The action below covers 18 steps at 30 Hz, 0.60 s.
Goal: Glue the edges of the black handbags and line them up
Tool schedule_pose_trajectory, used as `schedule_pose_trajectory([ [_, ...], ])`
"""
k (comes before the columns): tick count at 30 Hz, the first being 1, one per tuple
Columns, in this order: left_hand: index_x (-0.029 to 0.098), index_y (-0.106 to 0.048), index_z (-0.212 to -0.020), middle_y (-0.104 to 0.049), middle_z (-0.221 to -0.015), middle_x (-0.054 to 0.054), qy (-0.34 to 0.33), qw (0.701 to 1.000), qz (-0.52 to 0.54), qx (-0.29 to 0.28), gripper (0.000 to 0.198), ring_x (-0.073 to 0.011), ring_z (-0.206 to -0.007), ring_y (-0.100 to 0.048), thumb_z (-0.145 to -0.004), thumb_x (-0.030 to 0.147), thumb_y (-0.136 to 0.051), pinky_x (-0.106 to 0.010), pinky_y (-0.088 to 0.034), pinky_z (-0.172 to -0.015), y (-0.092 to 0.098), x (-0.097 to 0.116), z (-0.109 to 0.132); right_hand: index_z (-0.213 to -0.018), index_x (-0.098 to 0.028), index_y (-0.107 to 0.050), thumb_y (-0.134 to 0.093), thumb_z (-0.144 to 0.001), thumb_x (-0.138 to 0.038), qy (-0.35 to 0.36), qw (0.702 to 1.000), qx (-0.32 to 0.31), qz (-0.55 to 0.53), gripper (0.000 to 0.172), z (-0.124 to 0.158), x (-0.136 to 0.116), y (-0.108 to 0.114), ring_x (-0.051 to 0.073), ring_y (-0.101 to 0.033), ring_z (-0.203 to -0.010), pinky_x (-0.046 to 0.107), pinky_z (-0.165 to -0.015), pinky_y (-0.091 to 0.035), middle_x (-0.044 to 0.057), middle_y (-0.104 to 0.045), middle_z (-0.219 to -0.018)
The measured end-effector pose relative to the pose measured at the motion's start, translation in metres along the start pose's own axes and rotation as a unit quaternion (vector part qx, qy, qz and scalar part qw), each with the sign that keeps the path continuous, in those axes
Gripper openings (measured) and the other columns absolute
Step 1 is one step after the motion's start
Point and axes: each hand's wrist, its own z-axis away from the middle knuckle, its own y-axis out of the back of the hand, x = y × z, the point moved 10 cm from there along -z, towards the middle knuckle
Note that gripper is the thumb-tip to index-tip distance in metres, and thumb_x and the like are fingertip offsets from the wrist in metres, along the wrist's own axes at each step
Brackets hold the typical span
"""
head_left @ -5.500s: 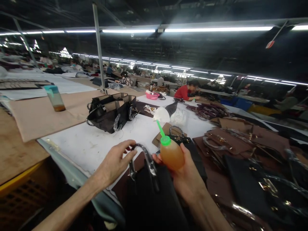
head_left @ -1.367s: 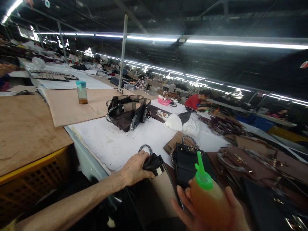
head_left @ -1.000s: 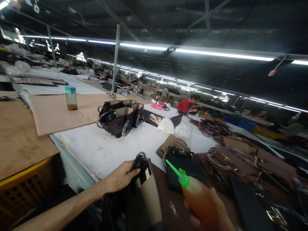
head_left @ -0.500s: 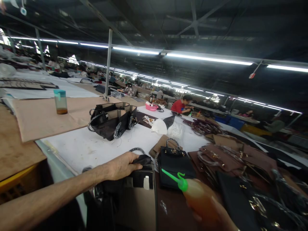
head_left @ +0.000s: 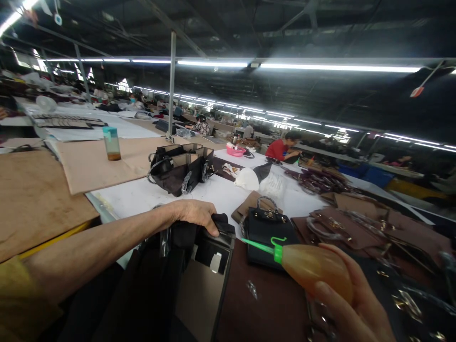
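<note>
My left hand (head_left: 197,216) grips the top edge of an unfinished black handbag (head_left: 204,289), its thumb over the rim and its other fingers partly hidden. The bag's beige inside shows, with a small white patch near the top. In my right hand (head_left: 356,294) is a squeeze bottle (head_left: 317,268) of amber liquid, with a green cap. Its thin green nozzle points left toward the bag's upper edge, apart from it. Just behind the nozzle lies a black handbag panel (head_left: 270,232) with a plastic-wrapped handle.
Brown bag panels (head_left: 345,232) with gold fittings are heaped at the right. Two or more open black bags (head_left: 181,166) stand at the table's far side. A teal-lidded bottle (head_left: 112,145) stands at the left. A person in red (head_left: 280,149) sits beyond a pink basket (head_left: 235,151).
The view has swung left. My right hand has brought the squeeze bottle more level and into clearer sight. The left hand keeps its hold on the bag, whose top edge now tilts more.
</note>
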Motion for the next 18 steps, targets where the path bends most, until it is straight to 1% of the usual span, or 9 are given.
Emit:
schedule_pose_trajectory([
  [2, 0.015, -0.069, -0.08, -0.069, -0.075, -0.003, 0.018, 1.0, -0.011, 0.011, 0.032, -0.0192, -0.064, -0.06, -0.056, 0.035, -0.069, -0.025, -0.046, -0.055, 0.004, -0.001, 0.0, -0.123, -0.029, -0.046, -0.069, -0.066, -0.048, 0.023, 1.0, 0.004, 0.021, 0.065, 0.0, -0.008, -0.004, 0.03, -0.062, -0.086, 0.031, -0.067, -0.055, 0.006, -0.062, -0.108],
  [4, 0.016, -0.069, -0.081, -0.069, -0.074, -0.002, 0.032, 0.999, -0.014, 0.018, 0.035, -0.0194, -0.063, -0.061, -0.052, 0.036, -0.072, -0.025, -0.047, -0.055, 0.008, -0.002, 0.0, -0.123, -0.029, -0.045, -0.069, -0.066, -0.047, 0.032, 0.999, 0.007, 0.027, 0.065, 0.001, -0.012, -0.009, 0.028, -0.063, -0.081, 0.03, -0.067, -0.055, 0.005, -0.062, -0.106],
  [7, 0.016, -0.069, -0.079, -0.069, -0.072, -0.002, 0.044, 0.999, -0.014, 0.026, 0.037, -0.0192, -0.062, -0.061, -0.049, 0.036, -0.074, -0.025, -0.047, -0.055, 0.012, -0.004, 0.001, -0.125, -0.029, -0.043, -0.07, -0.066, -0.046, 0.016, 1.0, -0.006, -0.001, 0.067, 0.005, -0.011, -0.018, 0.025, -0.064, -0.079, 0.028, -0.066, -0.054, 0.004, -0.063, -0.103],
  [9, 0.016, -0.069, -0.079, -0.068, -0.071, -0.001, 0.046, 0.998, -0.016, 0.031, 0.037, -0.0189, -0.062, -0.061, -0.048, 0.036, -0.074, -0.025, -0.047, -0.056, 0.014, -0.005, 0.001, -0.126, -0.029, -0.042, -0.07, -0.066, -0.047, -0.004, 1.0, -0.01, -0.022, 0.068, 0.007, -0.009, -0.023, 0.026, -0.063, -0.083, 0.027, -0.067, -0.054, 0.005, -0.063, -0.104],
  [11, 0.017, -0.069, -0.079, -0.068, -0.07, 0.0, 0.046, 0.998, -0.016, 0.032, 0.037, -0.0186, -0.062, -0.061, -0.048, 0.036, -0.074, -0.024, -0.047, -0.056, 0.014, -0.005, 0.001, -0.125, -0.028, -0.043, -0.07, -0.066, -0.047, -0.014, 1.0, -0.007, -0.019, 0.068, 0.009, -0.007, -0.026, 0.026, -0.062, -0.087, 0.026, -0.069, -0.053, 0.005, -0.062, -0.107],
  [15, 0.016, -0.069, -0.079, -0.069, -0.073, -0.002, 0.05, 0.999, -0.007, 0.02, 0.036, -0.0199, -0.064, -0.061, -0.049, 0.036, -0.072, -0.025, -0.047, -0.056, 0.01, -0.005, 0.001, -0.123, -0.026, -0.046, -0.07, -0.065, -0.047, 0.013, 1.0, 0.002, 0.014, 0.067, 0.009, -0.008, -0.025, 0.027, -0.06, -0.091, 0.027, -0.072, -0.052, 0.005, -0.059, -0.113],
  [18, 0.015, -0.069, -0.079, -0.069, -0.075, -0.004, 0.05, 0.999, -0.001, 0.013, 0.035, -0.0213, -0.065, -0.061, -0.05, 0.036, -0.072, -0.027, -0.047, -0.056, 0.008, -0.003, 0.001, -0.124, -0.027, -0.046, -0.07, -0.064, -0.047, 0.016, 1.0, 0.003, -0.002, 0.068, 0.009, -0.008, -0.026, 0.029, -0.058, -0.093, 0.029, -0.07, -0.051, 0.006, -0.057, -0.116],
])
